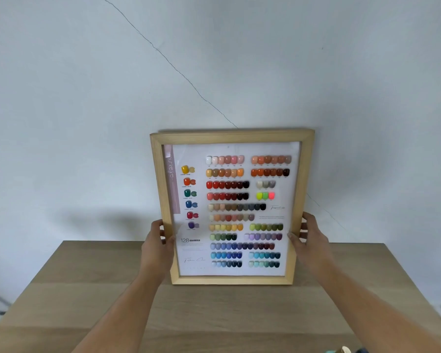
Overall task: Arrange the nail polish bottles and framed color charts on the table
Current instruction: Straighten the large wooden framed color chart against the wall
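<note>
Between left hand (156, 244) and right hand (309, 235), both clasping its side rails, framed color chart (231, 207) stands upright on counter (87, 289) (placement step, judged); next, lean it back steadily.

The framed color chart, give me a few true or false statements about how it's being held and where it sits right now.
1. Both hands grip the framed color chart, the left hand and right hand on opposite side edges. True.
2. The chart lies flat on the wooden table. False: it stands upright, facing the camera.
3. The frame is black metal. False: it is light wood.
4. A thin crack runs across the wall behind. True.
</note>
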`<state>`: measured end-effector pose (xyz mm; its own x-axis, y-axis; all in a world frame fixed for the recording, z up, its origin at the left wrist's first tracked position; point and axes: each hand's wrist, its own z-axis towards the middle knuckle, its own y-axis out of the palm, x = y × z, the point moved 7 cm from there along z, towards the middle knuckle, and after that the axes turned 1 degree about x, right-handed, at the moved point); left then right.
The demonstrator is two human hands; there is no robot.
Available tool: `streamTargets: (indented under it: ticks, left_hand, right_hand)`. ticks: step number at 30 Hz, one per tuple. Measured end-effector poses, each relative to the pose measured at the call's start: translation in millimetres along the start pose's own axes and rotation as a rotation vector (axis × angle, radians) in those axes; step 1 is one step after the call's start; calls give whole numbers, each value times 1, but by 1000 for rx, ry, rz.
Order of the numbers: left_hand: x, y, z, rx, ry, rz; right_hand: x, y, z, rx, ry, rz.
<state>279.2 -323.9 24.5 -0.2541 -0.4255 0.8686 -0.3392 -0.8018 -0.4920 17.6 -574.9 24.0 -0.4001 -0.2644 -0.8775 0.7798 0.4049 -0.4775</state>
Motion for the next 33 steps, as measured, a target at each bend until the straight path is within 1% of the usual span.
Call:
streamTargets:
  ticks: [3,13,19,30,33]
  left_hand:
    - [1,0,3,-10,0,18]
    - [-3,3,3,-51,-22,67]
    - [6,2,1,-9,-17,36]
    - [11,-5,-2,13,-26,37]
    - [18,-14,-12,62,-15,57]
  right_hand:
    - [3,2,-2,-25,20,-12]
    - [4,2,-4,-22,27,-36]
    - [12,4,-6,-5,44,-33]
    - [11,1,-7,30,37,-29]
    - [4,-6,-13,45,30,-13]
